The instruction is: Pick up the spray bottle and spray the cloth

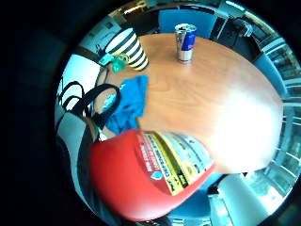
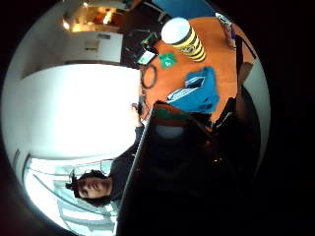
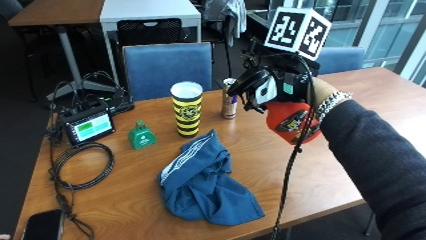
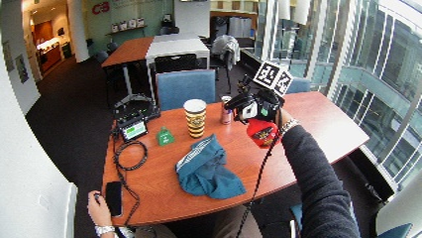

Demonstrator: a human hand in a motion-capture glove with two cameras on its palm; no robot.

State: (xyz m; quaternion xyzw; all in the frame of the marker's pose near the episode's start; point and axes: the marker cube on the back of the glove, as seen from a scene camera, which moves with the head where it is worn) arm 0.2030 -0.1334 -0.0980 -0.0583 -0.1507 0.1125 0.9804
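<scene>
**Spray bottle held up over the table, cloth lying below**

Spray bottle is off the table, carried in the gloved right hand above the table's right part, with its red body hanging below the hand and its labelled side showing. From the little-finger palm view the red body fills the near field, so it sits close against the palm. The fingers appear curled round the bottle's neck and head, though the rig on the hand hides most of them, and I cannot see whether a finger lies on the trigger.

The blue cloth lies crumpled on the table, well apart from the bottle and lower to its left, near the striped cup. A can stands beside the cup.

As a judgement: the bottle is rigid plastic, smooth and likely a bit slippery at the label, and its weight depends on the fill, which cannot be seen. The neck under the spray head is the sound place to hold, leaving the forefinger free for the trigger. The cloth is soft and limp; it will not shift under a mist, but the nozzle needs turning towards it.
</scene>
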